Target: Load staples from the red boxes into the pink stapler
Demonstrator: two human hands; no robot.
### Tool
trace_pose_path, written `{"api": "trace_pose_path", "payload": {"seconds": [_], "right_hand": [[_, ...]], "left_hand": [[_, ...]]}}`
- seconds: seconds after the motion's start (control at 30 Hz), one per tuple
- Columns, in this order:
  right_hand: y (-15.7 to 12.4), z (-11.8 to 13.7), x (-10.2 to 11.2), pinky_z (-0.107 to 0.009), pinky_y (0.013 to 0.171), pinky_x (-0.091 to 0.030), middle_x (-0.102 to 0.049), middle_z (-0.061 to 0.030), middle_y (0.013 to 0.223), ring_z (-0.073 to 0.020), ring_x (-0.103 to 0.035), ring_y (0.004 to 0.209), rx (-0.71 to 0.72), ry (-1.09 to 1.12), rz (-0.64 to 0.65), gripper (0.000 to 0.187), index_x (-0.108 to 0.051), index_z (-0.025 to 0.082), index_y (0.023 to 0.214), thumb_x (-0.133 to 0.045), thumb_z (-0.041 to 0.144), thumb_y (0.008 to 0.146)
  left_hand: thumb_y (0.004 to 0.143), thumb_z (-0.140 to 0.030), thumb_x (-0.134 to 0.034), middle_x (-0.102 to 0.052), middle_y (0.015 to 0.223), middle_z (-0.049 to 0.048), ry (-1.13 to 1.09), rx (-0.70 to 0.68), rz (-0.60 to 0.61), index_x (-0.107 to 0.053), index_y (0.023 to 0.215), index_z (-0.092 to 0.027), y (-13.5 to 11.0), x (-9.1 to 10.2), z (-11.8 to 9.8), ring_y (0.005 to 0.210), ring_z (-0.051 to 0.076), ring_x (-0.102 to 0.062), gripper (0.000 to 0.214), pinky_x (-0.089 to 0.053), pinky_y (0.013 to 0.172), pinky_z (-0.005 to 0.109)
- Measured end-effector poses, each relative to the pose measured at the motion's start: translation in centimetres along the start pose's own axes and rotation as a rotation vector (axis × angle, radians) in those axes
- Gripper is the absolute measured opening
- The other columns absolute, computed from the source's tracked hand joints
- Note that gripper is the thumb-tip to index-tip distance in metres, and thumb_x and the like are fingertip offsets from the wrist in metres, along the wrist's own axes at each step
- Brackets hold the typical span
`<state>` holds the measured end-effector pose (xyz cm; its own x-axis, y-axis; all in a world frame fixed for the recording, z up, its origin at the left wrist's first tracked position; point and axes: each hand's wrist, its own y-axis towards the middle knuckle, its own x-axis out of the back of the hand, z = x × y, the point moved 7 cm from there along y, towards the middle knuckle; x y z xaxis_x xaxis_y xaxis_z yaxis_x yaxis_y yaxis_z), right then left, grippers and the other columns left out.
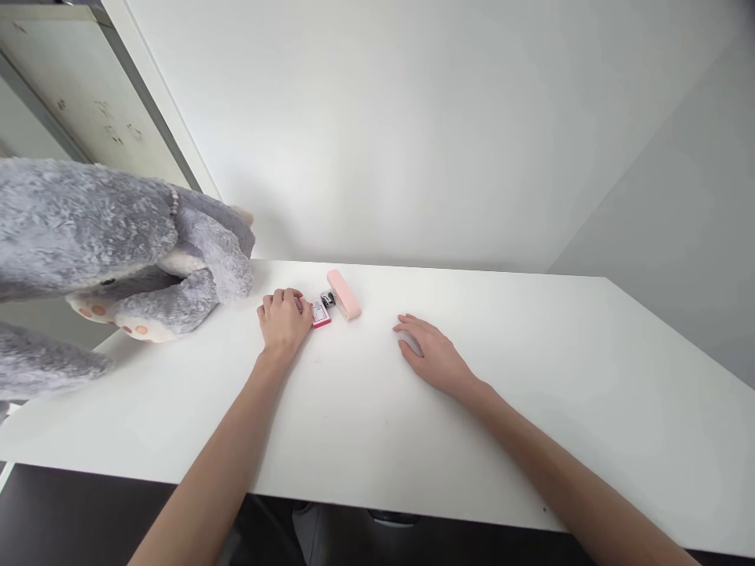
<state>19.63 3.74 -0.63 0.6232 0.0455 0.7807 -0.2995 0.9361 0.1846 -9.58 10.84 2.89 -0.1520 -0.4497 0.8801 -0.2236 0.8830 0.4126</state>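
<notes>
Resting on the desk: my two hands, one at each side of a small group of things.

Left hand: fingers bent, thumb side against the box; whether I grip it or merely touch it, I cannot tell.

Box: one, red and white, flat, just right of my left hand, its left end partly hidden by my fingers.

Trinket: one, small, black and silver, beyond the box and right of my left fingertips; detail too small to tell.

Case: one, pink, long, lying aslant between my hands, nearer the left.

Right hand: loosely open, thumb apart from the fingers, holding nothing.

Plush toy: one, large, grey, left of my left hand.

Wall: white, beyond both hands.
</notes>
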Motion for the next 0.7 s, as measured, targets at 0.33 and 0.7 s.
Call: {"api": "trace_pose_path", "payload": {"seconds": [0.33,0.7], "right_hand": [[0.0,0.0,0.0,-0.047,0.124,-0.039,-0.054,-0.0048,0.160,-0.0236,-0.040,0.155,-0.016,0.007,0.007,0.035,-0.064,0.025,0.133,-0.045,0.028,0.104],[0.0,0.1,0.0,-0.047,0.124,-0.038,-0.054,-0.0052,0.160,-0.0237,-0.040,0.155,-0.017,0.026,0.004,0.034,-0.065,0.026,0.132,-0.046,0.028,0.104]], "left_hand": [[0.102,-0.030,-0.034,-0.068,0.119,0.0227,0.162,-0.025,-0.049,-0.065,0.120,-0.009,0.2,-0.4,0.6,0.114,0.041,-0.060,0.041,-0.047,0.093,0.053],[0.101,-0.040,-0.039,-0.069,0.127,0.0154,-0.077,-0.109,0.092,-0.065,0.119,-0.019,0.2,-0.7,-0.6,0.121,0.037,-0.059,0.038,-0.043,0.105,0.053]]}}
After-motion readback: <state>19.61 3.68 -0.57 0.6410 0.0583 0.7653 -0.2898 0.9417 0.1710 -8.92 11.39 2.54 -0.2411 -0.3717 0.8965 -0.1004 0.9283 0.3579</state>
